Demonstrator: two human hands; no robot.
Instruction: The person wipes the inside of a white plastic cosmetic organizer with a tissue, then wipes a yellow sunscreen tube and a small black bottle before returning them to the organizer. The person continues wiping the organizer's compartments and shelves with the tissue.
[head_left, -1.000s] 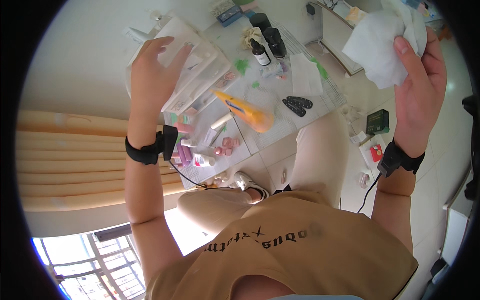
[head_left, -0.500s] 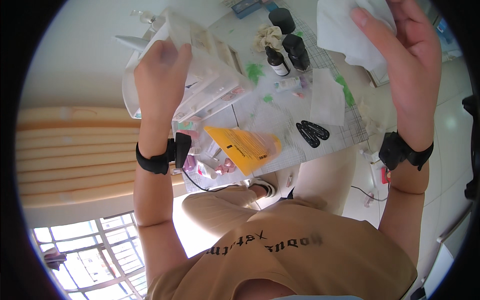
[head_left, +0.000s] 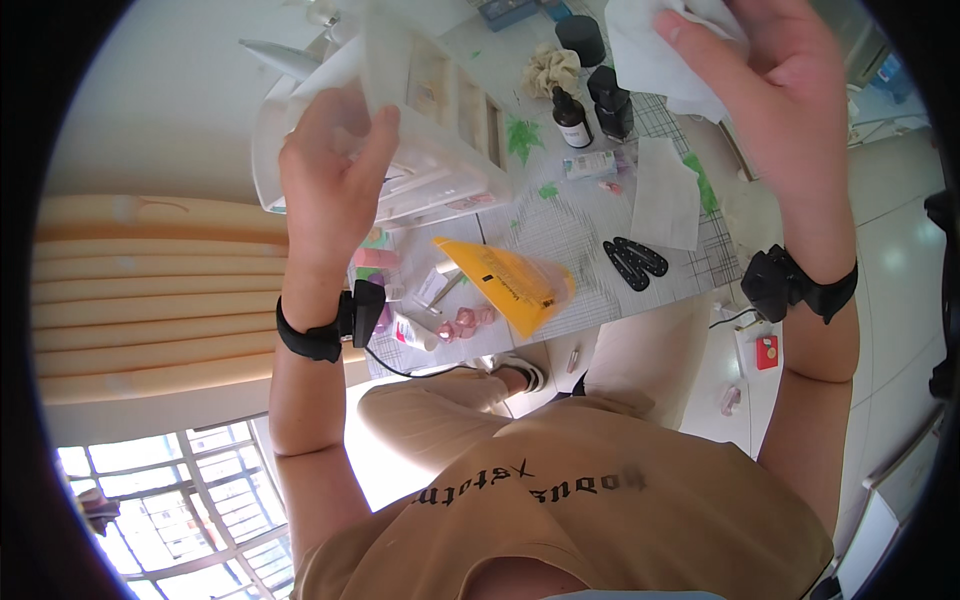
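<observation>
My left hand [head_left: 335, 165] is closed round the upper edge of a translucent white plastic drawer organizer [head_left: 445, 165], which looks tilted on the table. Its fingertips are partly hidden behind the plastic. Up at the right, my right hand [head_left: 775, 100] grips a white tissue or wipe [head_left: 660, 55], thumb lying over it, raised above the table. Below the organizer lies a yellow squeeze tube [head_left: 510, 285]. A flat white sheet [head_left: 667, 195] rests on the table under my right hand, beside two black hair clips [head_left: 635, 263].
A dropper bottle [head_left: 571, 120], a dark bottle [head_left: 610, 105], a black jar [head_left: 580, 40] and a cream scrunchie [head_left: 550, 70] stand at the back. Several small items, including a white tube [head_left: 415, 332], crowd the near left of the table [head_left: 590, 305]. Curtains [head_left: 170, 310] hang at left.
The organizer has turned and shifted a little under my left hand, showing more of its drawer side. My right hand has moved left with the tissue. The view has shifted slightly.
</observation>
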